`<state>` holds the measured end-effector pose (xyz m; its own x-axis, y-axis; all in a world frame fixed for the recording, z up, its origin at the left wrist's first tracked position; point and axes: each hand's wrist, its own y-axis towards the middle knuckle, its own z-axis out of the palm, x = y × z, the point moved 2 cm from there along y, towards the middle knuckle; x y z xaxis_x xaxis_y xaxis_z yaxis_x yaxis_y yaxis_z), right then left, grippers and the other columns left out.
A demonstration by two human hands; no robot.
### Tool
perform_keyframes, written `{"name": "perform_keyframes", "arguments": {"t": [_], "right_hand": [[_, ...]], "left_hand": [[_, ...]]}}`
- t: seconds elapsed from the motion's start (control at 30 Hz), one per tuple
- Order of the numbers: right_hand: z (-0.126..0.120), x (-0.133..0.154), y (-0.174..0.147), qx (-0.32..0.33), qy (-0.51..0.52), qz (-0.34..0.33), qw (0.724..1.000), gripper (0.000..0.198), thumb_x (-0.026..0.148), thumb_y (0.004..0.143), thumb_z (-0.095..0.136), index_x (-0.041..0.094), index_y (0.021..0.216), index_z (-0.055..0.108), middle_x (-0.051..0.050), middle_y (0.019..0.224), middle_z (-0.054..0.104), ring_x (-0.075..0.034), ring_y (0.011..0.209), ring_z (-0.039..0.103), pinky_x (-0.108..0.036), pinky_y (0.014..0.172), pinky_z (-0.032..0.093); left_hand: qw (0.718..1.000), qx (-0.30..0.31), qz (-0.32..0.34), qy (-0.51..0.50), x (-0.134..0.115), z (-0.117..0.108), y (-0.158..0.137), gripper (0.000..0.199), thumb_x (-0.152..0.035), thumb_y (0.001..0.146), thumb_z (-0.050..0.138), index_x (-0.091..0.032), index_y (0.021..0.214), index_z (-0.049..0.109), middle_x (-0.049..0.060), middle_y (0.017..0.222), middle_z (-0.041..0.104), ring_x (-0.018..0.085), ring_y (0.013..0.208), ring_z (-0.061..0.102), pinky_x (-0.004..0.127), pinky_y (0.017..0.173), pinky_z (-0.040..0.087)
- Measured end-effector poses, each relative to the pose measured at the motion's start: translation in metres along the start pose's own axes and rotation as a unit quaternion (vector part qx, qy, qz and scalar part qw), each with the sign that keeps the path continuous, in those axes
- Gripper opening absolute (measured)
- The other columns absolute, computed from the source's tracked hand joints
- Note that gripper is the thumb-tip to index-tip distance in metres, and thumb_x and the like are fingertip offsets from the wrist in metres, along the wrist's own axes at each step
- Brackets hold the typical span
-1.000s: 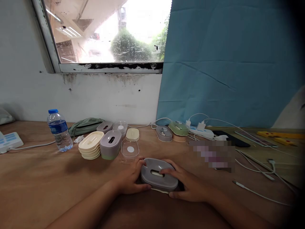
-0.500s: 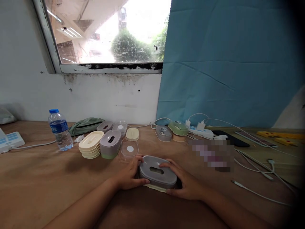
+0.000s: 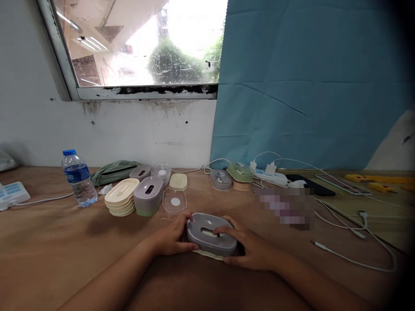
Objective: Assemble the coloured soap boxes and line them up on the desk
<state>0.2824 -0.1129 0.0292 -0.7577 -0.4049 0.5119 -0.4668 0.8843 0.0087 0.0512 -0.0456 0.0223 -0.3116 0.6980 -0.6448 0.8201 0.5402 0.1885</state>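
Observation:
In front of me on the table is a grey oval plastic box (image 3: 212, 223) with a long slot in its top and a cream rim (image 3: 209, 255) showing beneath its near side. My left hand (image 3: 173, 233) grips the box's left end, thumb along the front. Around the right end is my right hand (image 3: 248, 246), thumb low at the front and one fingertip at the slot. Something pale shows inside the slot. Just beyond the box lies a clear plastic lid (image 3: 175, 202) with a white round sticker.
Left of the clear lid stand stacked mauve boxes (image 3: 149, 190) and several stacked cream lids (image 3: 121, 192). A water bottle (image 3: 78, 177) is farther left, near a green pouch (image 3: 115, 170). Grey and green boxes (image 3: 240, 171) sit behind; white cables (image 3: 350, 261) trail at right.
My right fingertip has shifted from the top beside the slot to the slot itself, where a pale patch now shows. Both hands keep their hold; the whole view has shifted slightly.

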Motion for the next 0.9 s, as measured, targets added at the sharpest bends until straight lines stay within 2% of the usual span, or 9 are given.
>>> {"name": "perform_keyframes", "arguments": {"t": [0.2,0.33,0.5,0.7,0.77,0.83,0.9], "right_hand": [[0.0,0.001,-0.002,0.018,0.012,0.019,1.0,0.059,0.05,0.068,0.06,0.034,0.122,0.042,-0.004,0.135,0.021,-0.029,0.118,0.037,-0.041,0.095,0.034],[0.0,0.001,-0.003,0.014,0.012,0.012,1.0,0.061,0.051,0.068,0.059,0.033,0.123,0.042,-0.004,0.136,0.02,-0.028,0.117,0.038,-0.039,0.094,0.035],[0.002,-0.001,-0.002,0.013,0.005,-0.012,1.0,0.064,0.05,0.068,0.06,0.029,0.125,0.041,-0.007,0.136,0.019,-0.029,0.119,0.035,-0.039,0.096,0.034],[0.002,-0.004,-0.002,0.021,0.012,-0.021,0.999,0.075,0.053,0.073,0.054,0.029,0.136,0.02,-0.009,0.136,0.022,-0.029,0.123,0.029,-0.043,0.098,0.029],[0.001,-0.004,-0.002,0.012,0.012,-0.028,0.999,0.077,0.053,0.073,0.053,0.027,0.137,0.018,-0.01,0.135,0.026,-0.029,0.122,0.031,-0.044,0.098,0.029],[0.0,-0.004,-0.001,0.007,0.016,-0.04,0.999,0.08,0.053,0.072,0.054,0.025,0.137,0.017,-0.011,0.135,0.027,-0.029,0.122,0.031,-0.043,0.099,0.028],[-0.001,-0.005,-0.001,0.004,0.021,-0.053,0.998,0.082,0.052,0.071,0.057,0.024,0.137,0.017,-0.011,0.135,0.028,-0.029,0.123,0.03,-0.043,0.1,0.027]], "left_hand": [[1.0,-0.003,0.001,-0.01,0.001,-0.001,0.0,0.055,-0.041,0.068,0.063,-0.022,0.11,0.032,0.009,0.123,0.039,0.022,0.111,0.042,0.034,0.092,0.037],[1.0,-0.007,0.004,-0.008,0.0,-0.002,0.001,0.049,-0.041,0.066,0.065,-0.021,0.101,0.038,0.009,0.121,0.04,0.023,0.107,0.044,0.035,0.09,0.038],[1.0,0.008,0.017,0.019,0.002,0.002,0.002,0.049,-0.042,0.065,0.066,-0.02,0.1,0.04,0.011,0.124,0.036,0.024,0.111,0.042,0.037,0.091,0.038],[0.997,0.005,0.045,0.062,0.002,0.003,0.0,0.06,-0.046,0.068,0.062,-0.018,0.114,0.035,0.015,0.13,0.034,0.027,0.121,0.033,0.043,0.098,0.032],[0.993,-0.034,0.066,0.091,0.0,0.0,0.0,0.054,-0.042,0.074,0.056,-0.018,0.117,0.035,0.015,0.132,0.034,0.028,0.123,0.03,0.045,0.1,0.028],[0.984,-0.119,0.064,0.118,0.002,-0.006,0.002,0.04,-0.033,0.081,0.046,-0.018,0.117,0.036,0.014,0.132,0.036,0.026,0.123,0.031,0.044,0.101,0.026],[0.968,-0.199,0.04,0.145,0.011,-0.01,0.003,0.034,-0.024,0.084,0.04,-0.018,0.118,0.037,0.013,0.129,0.04,0.024,0.121,0.035,0.043,0.1,0.027]]}}
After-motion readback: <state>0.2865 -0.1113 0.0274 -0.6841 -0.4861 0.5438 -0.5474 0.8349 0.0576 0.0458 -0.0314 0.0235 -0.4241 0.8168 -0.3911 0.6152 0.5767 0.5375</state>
